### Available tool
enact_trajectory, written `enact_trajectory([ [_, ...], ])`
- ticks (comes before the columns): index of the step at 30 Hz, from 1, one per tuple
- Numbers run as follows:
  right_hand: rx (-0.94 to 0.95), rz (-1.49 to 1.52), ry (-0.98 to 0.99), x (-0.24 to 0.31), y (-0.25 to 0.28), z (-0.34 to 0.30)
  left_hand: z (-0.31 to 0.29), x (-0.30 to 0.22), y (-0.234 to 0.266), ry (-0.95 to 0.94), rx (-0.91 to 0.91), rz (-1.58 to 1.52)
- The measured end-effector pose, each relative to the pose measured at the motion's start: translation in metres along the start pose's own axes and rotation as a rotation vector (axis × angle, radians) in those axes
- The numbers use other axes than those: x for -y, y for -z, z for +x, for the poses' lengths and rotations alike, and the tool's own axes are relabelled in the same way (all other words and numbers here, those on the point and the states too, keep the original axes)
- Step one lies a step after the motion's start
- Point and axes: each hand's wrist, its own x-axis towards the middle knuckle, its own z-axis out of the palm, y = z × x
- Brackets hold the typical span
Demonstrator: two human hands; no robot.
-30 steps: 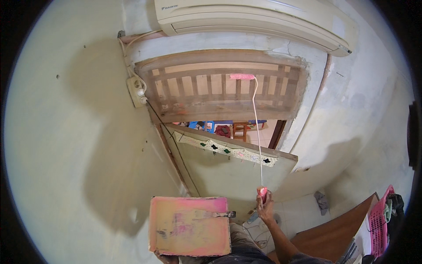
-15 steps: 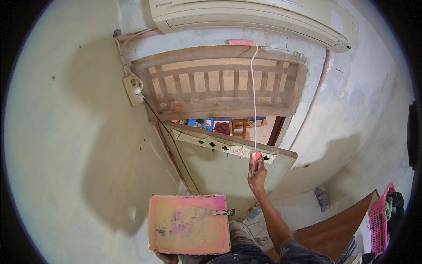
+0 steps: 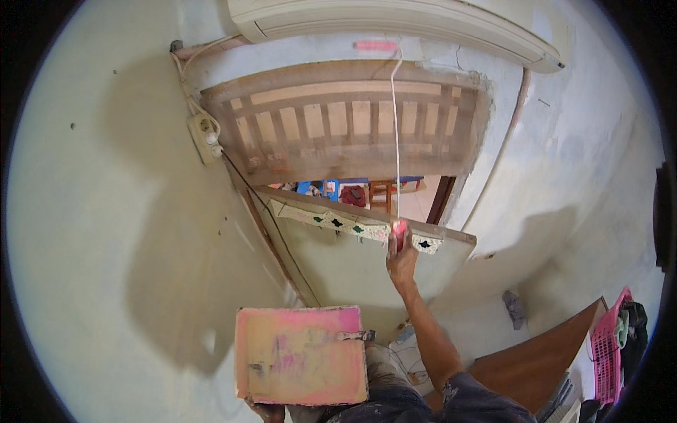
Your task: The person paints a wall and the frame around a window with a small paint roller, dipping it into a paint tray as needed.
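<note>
My right hand [image 3: 402, 264], raised ahead of me, is closed around the pink handle of a long-framed paint roller [image 3: 395, 141]. Its narrow pink sleeve [image 3: 376, 46], slightly blurred, lies against the strip of wall between the mesh-covered vent [image 3: 345, 120] and the air conditioner [image 3: 395, 21]. At the lower left, my left hand [image 3: 268, 412] supports a paint tray [image 3: 243, 359] from below at its near edge. The fingers under the tray are hidden. Pink and yellowish paint coats the tray, and a paintbrush [image 3: 356, 335] rests across its right edge.
A door [image 3: 367, 271] with a patterned fabric strip [image 3: 338, 224] stands ajar below the vent. Left of the vent, a power strip [image 3: 205, 139] with plugs and cables hangs on the wall. A brown board [image 3: 529, 359] and a pink basket [image 3: 608, 356] stand at the lower right.
My right hand and the roller have moved up and slightly left, bringing the sleeve closer to the air conditioner. The view has shifted slightly. My left hand still holds the tray.
</note>
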Motion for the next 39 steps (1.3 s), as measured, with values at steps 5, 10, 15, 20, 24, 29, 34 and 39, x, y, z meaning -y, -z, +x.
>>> enact_trajectory([
  [5,0.104,0.031,-0.168,0.007,0.002,-0.002,-0.001,0.0,-0.004,-0.002,-0.005,-0.006],
  [10,0.043,0.016,-0.077,-0.004,0.01,-0.005,-0.002,0.003,-0.013,-0.006,-0.006,0.0],
  [15,0.055,0.032,-0.123,0.001,0.005,0.012,0.0,0.007,-0.016,0.059,0.023,-0.05],
  [20,0.096,-0.02,-0.205,-0.004,0.029,-0.015,0.008,0.015,-0.02,-0.034,0.016,0.177],
  [24,0.192,-0.029,-0.18,0.004,0.075,-0.047,0.014,0.013,0.02,0.009,0.059,0.239],
  [29,0.378,-0.299,0.12,-0.057,0.157,-0.098,0.029,0.029,0.023,0.061,0.032,0.259],
  [34,0.735,0.013,-0.43,-0.028,0.264,-0.089,0.036,0.023,0.024,0.2,-0.141,0.058],
  [39,1.051,-0.132,-0.231,-0.017,0.294,-0.08,0.022,0.007,0.031,0.112,-0.118,0.01],
])
